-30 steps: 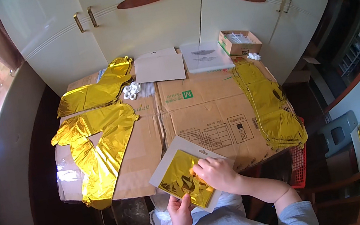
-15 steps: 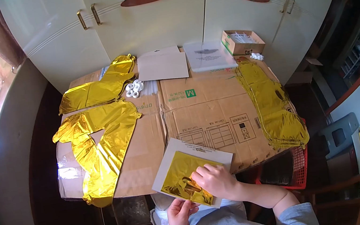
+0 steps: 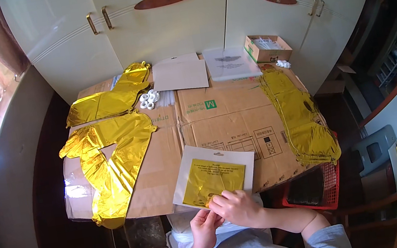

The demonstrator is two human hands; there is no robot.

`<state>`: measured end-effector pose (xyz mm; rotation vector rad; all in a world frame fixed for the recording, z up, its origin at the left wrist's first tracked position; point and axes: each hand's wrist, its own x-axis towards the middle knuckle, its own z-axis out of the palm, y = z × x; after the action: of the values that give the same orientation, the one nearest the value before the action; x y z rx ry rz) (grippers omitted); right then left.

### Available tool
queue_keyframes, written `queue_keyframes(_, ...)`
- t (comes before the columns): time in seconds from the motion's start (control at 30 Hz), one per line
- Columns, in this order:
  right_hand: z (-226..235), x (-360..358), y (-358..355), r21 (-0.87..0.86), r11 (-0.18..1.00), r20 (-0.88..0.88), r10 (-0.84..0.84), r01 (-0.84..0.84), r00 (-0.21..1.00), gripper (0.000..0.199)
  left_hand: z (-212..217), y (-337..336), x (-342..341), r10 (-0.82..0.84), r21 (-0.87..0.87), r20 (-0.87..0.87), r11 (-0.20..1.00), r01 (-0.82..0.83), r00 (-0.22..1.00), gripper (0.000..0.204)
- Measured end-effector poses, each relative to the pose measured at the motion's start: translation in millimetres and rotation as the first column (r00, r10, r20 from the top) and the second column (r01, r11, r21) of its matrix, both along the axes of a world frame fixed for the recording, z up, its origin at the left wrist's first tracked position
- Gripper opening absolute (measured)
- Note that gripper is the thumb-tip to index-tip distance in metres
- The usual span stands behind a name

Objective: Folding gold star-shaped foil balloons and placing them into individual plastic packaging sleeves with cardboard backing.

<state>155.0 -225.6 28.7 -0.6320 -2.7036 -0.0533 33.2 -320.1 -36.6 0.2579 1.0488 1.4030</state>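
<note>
A flat white packet (image 3: 200,163) with a folded gold foil sheet inside lies at the near edge of the cardboard-covered table (image 3: 218,115). My left hand (image 3: 204,228) and my right hand (image 3: 238,208) both pinch the packet's near edge, fingers closed on it. Flattened gold foil balloons lie on the cardboard: one at the far left (image 3: 108,99), a larger one at the left (image 3: 110,160), and a long one along the right side (image 3: 299,115).
A small cluster of white rings (image 3: 149,99) sits near the far balloon. Two flat white sheets (image 3: 180,73) and an open cardboard box (image 3: 266,48) lie at the back. White cupboards (image 3: 165,19) stand behind; a red basket (image 3: 315,191) and wooden chair (image 3: 382,219) are to the right.
The packet has slid toward the table's near edge and both hands have drawn back to its near edge; earlier my right hand lay on the gold sheet and my left hand was below the packet.
</note>
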Motion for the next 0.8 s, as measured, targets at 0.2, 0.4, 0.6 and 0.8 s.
queue_keyframes(0.2, -2, 6, 4, -0.050, 0.997, 0.024, -0.052, 0.053, 0.998, 0.014, 5, 6, 6, -0.008, -0.014, 0.051, 1.000, 0.009, 0.999, 0.016)
queue_keyframes(0.4, -12, 18, 5, -0.164, 0.986, -0.076, -0.043, 0.030, 0.996, 0.046, -14, -22, -12, -0.093, -0.051, -0.100, 0.995, 0.089, 0.991, 0.012)
queue_keyframes(0.6, -27, 14, -2, -0.161, 0.987, -0.085, -0.032, 0.018, 0.996, 0.051, -11, -18, -2, 0.088, -0.109, -0.080, 0.989, -0.097, 0.993, 0.012)
queue_keyframes(0.8, -31, 12, -3, -0.123, 0.992, -0.052, -0.045, 0.038, 0.998, 0.046, -20, -16, -3, 0.009, 0.010, -0.115, 1.000, -0.008, 0.993, 0.012)
